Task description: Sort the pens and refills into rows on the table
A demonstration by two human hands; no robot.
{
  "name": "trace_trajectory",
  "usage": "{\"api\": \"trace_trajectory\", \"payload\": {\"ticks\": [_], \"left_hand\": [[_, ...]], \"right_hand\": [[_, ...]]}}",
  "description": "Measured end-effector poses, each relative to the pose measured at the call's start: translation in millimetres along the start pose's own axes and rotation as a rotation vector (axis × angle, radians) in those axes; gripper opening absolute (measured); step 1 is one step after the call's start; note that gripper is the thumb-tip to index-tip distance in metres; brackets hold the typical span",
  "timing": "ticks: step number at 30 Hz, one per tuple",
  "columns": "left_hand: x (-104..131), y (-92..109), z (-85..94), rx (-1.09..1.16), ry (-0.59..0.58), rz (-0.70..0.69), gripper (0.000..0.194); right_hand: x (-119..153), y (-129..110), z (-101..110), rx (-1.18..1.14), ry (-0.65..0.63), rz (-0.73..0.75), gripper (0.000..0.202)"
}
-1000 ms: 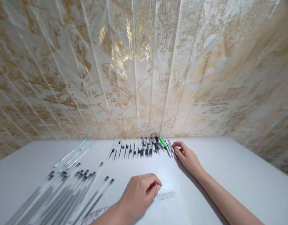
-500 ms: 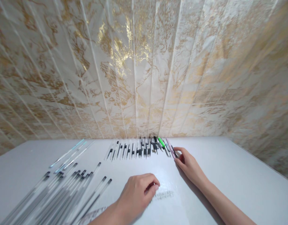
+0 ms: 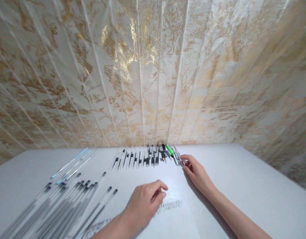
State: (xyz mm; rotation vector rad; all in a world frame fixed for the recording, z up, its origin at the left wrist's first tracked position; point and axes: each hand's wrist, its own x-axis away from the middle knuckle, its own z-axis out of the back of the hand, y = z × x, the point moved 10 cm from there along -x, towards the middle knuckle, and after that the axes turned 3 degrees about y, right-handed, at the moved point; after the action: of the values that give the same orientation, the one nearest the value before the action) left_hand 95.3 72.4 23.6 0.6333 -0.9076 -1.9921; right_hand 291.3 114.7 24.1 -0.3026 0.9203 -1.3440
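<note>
My right hand [image 3: 196,170] is at the right end of a row of pens by the wall. Its thumb and index finger close on a slim pinkish pen [image 3: 177,151], whose lower end is partly hidden by the fingertips. Just left of that pen lies a bright green marker [image 3: 169,150], beside black pens [image 3: 163,153]. My left hand [image 3: 146,200] rests on the white table [image 3: 217,159] with nothing in it, its index finger stretched forward and apart from the thumb. Clear pen barrels with black parts [image 3: 131,161] lie side by side farther left in the row.
Many black-capped refills [image 3: 68,202] lie in a slanting pile at the front left. Behind them are several pale blue and clear sticks [image 3: 69,166]. Faint printed text [image 3: 171,205] shows beside my left hand. A gold-patterned covering [image 3: 133,83] rises behind the table's back edge.
The fingers of my right hand have shifted slightly left with the pinkish pen, closer to the row. My left index finger has straightened away from the thumb. The view has shifted slightly.
</note>
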Motion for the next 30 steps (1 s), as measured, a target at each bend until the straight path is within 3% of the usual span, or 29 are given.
{"api": "trace_trajectory", "payload": {"ticks": [3, 5, 7, 9, 15, 20, 25, 30], "left_hand": [[-1.5, -6.9, 0.5, 0.205, 0.003, 0.051, 0.024], [-2.4, -13.4, 1.3, 0.360, 0.023, 0.087, 0.029], [-3.0, -19.9, 2.6, 0.485, 0.057, 0.115, 0.034], [-3.4, -24.4, 2.2, 0.575, 0.075, 0.129, 0.037], [-3.5, -23.4, -3.2, 0.588, 0.040, 0.124, 0.040], [0.2, -25.4, 6.8, 0.538, 0.152, 0.153, 0.045], [5.4, -18.2, 14.7, 0.396, 0.222, 0.135, 0.052], [9.1, -16.4, 17.8, 0.288, 0.253, 0.160, 0.051]], "right_hand": [[8.3, -33.4, -2.8, -0.053, -0.008, 0.045, 0.023], [21.2, -61.2, -24.5, -0.123, -0.147, 0.067, 0.022], [40.5, -89.5, -56.6, -0.216, -0.374, 0.106, 0.021], [53.3, -105.2, -73.7, -0.293, -0.460, 0.103, 0.025], [53.2, -104.1, -73.4, -0.443, -0.431, 0.010, 0.007], [49.9, -105.8, -63.4, -0.327, -0.382, 0.064, 0.012], [62.1, -121.1, -83.6, -0.223, -0.465, 0.138, 0.015], [66.4, -133.9, -94.2, -0.128, -0.402, 0.213, 0.013]]}}
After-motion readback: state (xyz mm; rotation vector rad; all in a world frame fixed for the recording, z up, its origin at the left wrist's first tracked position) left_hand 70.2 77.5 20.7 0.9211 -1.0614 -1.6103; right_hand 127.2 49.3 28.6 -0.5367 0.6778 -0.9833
